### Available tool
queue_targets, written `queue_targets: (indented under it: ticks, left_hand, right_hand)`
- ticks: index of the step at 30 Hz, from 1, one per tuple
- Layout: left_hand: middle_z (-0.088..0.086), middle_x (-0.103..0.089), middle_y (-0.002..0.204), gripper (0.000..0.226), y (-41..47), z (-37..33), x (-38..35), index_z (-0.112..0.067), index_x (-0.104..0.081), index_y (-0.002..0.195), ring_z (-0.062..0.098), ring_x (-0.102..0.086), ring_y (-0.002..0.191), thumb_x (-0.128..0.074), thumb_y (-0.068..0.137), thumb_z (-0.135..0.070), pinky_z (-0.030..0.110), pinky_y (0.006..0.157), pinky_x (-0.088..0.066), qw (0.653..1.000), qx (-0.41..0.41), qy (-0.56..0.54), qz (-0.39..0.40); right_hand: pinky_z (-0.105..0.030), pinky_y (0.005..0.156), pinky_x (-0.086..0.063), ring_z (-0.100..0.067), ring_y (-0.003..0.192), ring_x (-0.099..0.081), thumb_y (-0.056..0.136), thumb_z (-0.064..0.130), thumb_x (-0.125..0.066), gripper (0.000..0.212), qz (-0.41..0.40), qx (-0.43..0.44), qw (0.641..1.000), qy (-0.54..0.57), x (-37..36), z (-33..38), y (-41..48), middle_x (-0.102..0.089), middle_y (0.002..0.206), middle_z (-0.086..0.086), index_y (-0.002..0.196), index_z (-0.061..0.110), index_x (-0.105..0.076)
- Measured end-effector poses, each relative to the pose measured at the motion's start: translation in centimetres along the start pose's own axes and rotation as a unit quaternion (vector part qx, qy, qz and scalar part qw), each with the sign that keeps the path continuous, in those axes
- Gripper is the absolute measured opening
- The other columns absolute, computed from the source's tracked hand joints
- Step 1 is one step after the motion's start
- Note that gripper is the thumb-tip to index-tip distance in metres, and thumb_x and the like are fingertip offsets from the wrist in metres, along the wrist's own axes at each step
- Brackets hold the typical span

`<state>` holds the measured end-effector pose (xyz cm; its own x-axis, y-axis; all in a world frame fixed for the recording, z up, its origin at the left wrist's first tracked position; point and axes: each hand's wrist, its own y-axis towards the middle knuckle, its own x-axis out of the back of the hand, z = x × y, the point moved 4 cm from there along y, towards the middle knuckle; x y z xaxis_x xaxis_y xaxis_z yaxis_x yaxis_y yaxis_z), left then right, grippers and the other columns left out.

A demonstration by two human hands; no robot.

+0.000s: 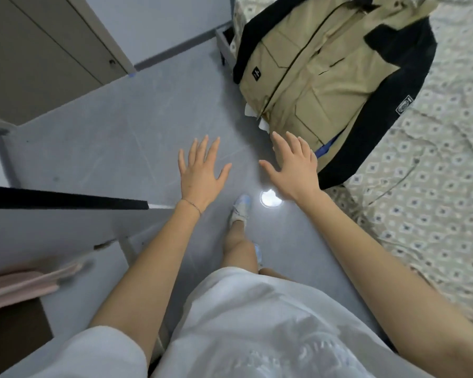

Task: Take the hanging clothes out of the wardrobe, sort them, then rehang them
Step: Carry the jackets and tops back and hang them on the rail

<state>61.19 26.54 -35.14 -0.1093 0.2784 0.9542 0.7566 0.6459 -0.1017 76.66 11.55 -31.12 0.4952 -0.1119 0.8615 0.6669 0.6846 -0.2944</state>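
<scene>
Both hands are held out palm-down over the smooth grey floor (115, 137), holding nothing. The left hand (201, 173) has its fingers straight and fanned apart, with a thin chain bracelet (193, 204) at the wrist. The right hand (292, 166) is spread the same way; its fingertips overlap the lower hem of the jacket in view, but I cannot tell whether they touch it.

The khaki canvas jacket with black sleeves, flap pockets and a dark front zip (325, 72) lies flat on the bed, its hem hanging over the edge. Under it is a crumpled cream bedspread printed with small diamond motifs (434, 186).

A taupe flat-panelled cabinet door (38, 55) stands at upper left. A blurred fold of soft pink fabric (25, 285) shows at lower left. A round glare of light (269, 199) shines on the floor beside a pale sneaker (241, 208)
</scene>
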Motion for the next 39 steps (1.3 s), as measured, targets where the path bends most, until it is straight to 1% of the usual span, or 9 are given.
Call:
queue_targets:
  ticks: [2, 6, 13, 17, 19, 22, 28, 34, 39]
  left_hand:
    - [0.009, -0.033, 0.158, 0.07, 3.2, -1.4, -0.4, -0.021, -0.034, 0.153, 0.032, -0.025, 0.148, -0.028, 0.094, -0.059, 0.057, 0.118, -0.011, 1.0, -0.023, 0.003, 0.003]
    - [0.009, -0.033, 0.159, 0.071, 10.4, -3.9, -1.4, -0.022, -0.032, 0.154, 0.031, -0.023, 0.149, -0.025, 0.093, -0.059, 0.056, 0.119, -0.009, 0.998, -0.066, 0.005, 0.017]
    - [0.01, -0.036, 0.157, 0.068, 21.8, -8.3, -3.0, -0.02, -0.038, 0.151, 0.032, -0.026, 0.147, -0.032, 0.095, -0.056, 0.059, 0.116, -0.015, 0.99, -0.134, 0.004, 0.042]
    - [0.01, -0.039, 0.155, 0.066, 26.1, -11.7, -4.6, -0.019, -0.041, 0.15, 0.032, -0.03, 0.146, -0.032, 0.096, -0.056, 0.06, 0.116, -0.018, 0.968, -0.235, 0.048, 0.071]
    - [0.01, -0.039, 0.155, 0.066, 28.1, -13.3, -5.2, -0.019, -0.041, 0.15, 0.032, -0.03, 0.146, -0.034, 0.096, -0.055, 0.059, 0.117, -0.017, 0.964, -0.252, 0.047, 0.077]
    - [0.01, -0.038, 0.156, 0.065, 30.5, -15.5, -5.8, -0.019, -0.04, 0.15, 0.032, -0.028, 0.147, -0.036, 0.096, -0.055, 0.06, 0.117, -0.015, 0.96, -0.265, 0.043, 0.08]
    - [0.01, -0.029, 0.16, 0.068, 34.9, -19.2, -6.4, -0.022, -0.029, 0.155, 0.031, -0.018, 0.15, -0.026, 0.096, -0.056, 0.059, 0.118, -0.005, 0.959, -0.261, 0.043, 0.102]
    - [0.006, -0.018, 0.164, 0.07, 39.1, -22.4, -7.9, -0.025, -0.021, 0.157, 0.028, -0.007, 0.152, -0.02, 0.095, -0.058, 0.056, 0.119, 0.0, 0.97, -0.211, 0.05, 0.107]
    - [0.004, -0.011, 0.166, 0.067, 42.3, -25.1, -9.6, -0.026, -0.016, 0.158, 0.025, 0.001, 0.153, -0.035, 0.1, -0.053, 0.054, 0.119, 0.007, 0.974, -0.187, 0.035, 0.125]
  right_hand:
    - [-0.046, 0.118, -0.011, -0.028, 0.149, -0.01, 0.096, 0.054, -0.048, 0.068, -0.004, -0.024, 1.0, 0.009, 0.9, -1.4, 2.3, -0.02, 0.161, -0.005, 0.155, 0.03, -0.023]
    - [-0.045, 0.118, -0.011, -0.029, 0.148, -0.012, 0.095, 0.054, -0.049, 0.068, -0.027, -0.064, 0.997, 0.027, 3.2, -4.2, 7.3, -0.022, 0.161, -0.006, 0.154, 0.03, -0.026]
    - [-0.046, 0.12, -0.011, -0.029, 0.149, -0.011, 0.095, 0.056, -0.047, 0.068, -0.033, -0.148, 0.988, 0.036, 6.4, -8.1, 15.2, -0.02, 0.161, -0.007, 0.154, 0.031, -0.024]
    - [-0.047, 0.119, -0.01, -0.028, 0.149, -0.011, 0.095, 0.057, -0.046, 0.069, -0.043, -0.192, 0.979, 0.05, 7.5, -9.4, 18.8, -0.019, 0.162, -0.007, 0.155, 0.031, -0.022]
    - [-0.048, 0.119, -0.01, -0.028, 0.149, -0.011, 0.094, 0.057, -0.047, 0.07, -0.051, -0.209, 0.975, 0.053, 8.0, -10.1, 20.2, -0.019, 0.162, -0.007, 0.155, 0.031, -0.022]
    - [-0.049, 0.119, -0.011, -0.028, 0.149, -0.011, 0.094, 0.056, -0.047, 0.071, -0.06, -0.229, 0.97, 0.059, 9.0, -11.6, 21.7, -0.018, 0.162, -0.008, 0.155, 0.031, -0.021]
    - [-0.051, 0.12, -0.011, -0.029, 0.149, -0.01, 0.096, 0.056, -0.044, 0.07, -0.081, -0.248, 0.963, 0.063, 10.6, -15.3, 24.3, -0.016, 0.162, -0.009, 0.156, 0.028, -0.019]
    - [-0.051, 0.121, -0.006, -0.029, 0.151, -0.004, 0.097, 0.053, -0.045, 0.07, -0.073, -0.259, 0.959, 0.091, 11.6, -19.1, 27.8, -0.011, 0.164, -0.008, 0.156, 0.027, -0.018]
    - [-0.049, 0.122, -0.006, -0.028, 0.151, -0.003, 0.097, 0.053, -0.046, 0.07, -0.07, -0.246, 0.962, 0.095, 12.9, -21.8, 31.0, -0.011, 0.164, -0.007, 0.156, 0.027, -0.018]
